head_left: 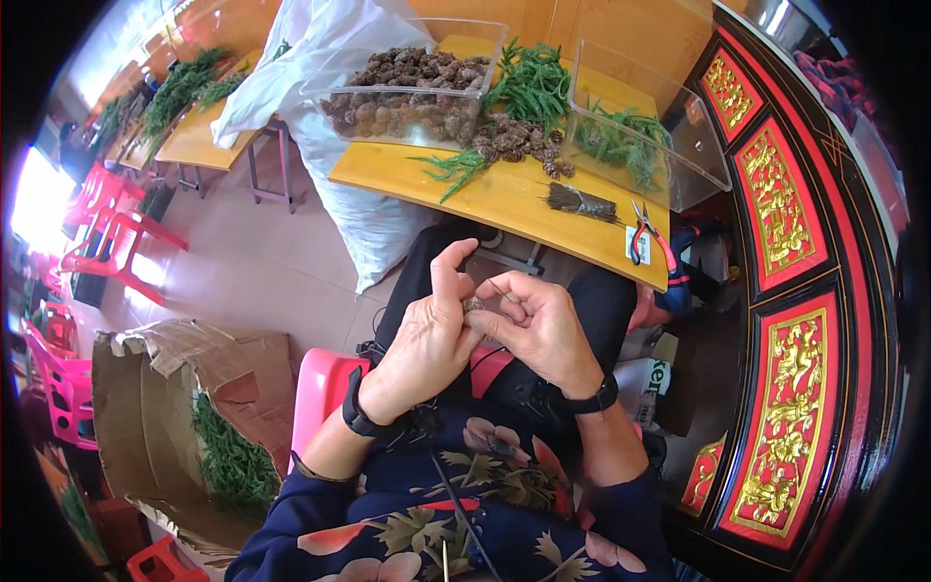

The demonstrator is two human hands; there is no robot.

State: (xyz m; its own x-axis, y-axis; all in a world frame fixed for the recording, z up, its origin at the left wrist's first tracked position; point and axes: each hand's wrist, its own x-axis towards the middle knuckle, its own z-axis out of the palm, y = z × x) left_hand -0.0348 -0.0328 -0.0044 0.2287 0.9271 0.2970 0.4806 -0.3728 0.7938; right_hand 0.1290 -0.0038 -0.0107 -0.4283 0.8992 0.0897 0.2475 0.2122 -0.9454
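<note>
L hand (425,338) holds a small pinecone (472,305) btwn thumb & curled fingers, index up & straight, off the cone. R hand (545,325) is narrow: thumb & index closed right by the cone, w/ what looks like a thin wire (499,290) in the pinch; can't tell exactly where wire meets cone, fingertips hide it. Cone is in mid-air, short of the table's (388,167) near edge.

To handle it well, prob. best: L grip firm but light so scales don't snap; wire seated low btwn scales; R pinch close to cone for a tight, even twist; wire ends kept clear of skin.

On table: wire bundle (582,202) by near edge, R half; pliers (644,224) by near R corner, within easy reach I'd say. Loose pinecones (516,142) mid-table, beyond bundle; green sprig (458,170) at near edge, L half. Clear bin (427,92) of cones toward far L corner; 2nd bin (700,177) w/ greens (635,147) at R edge.
</note>
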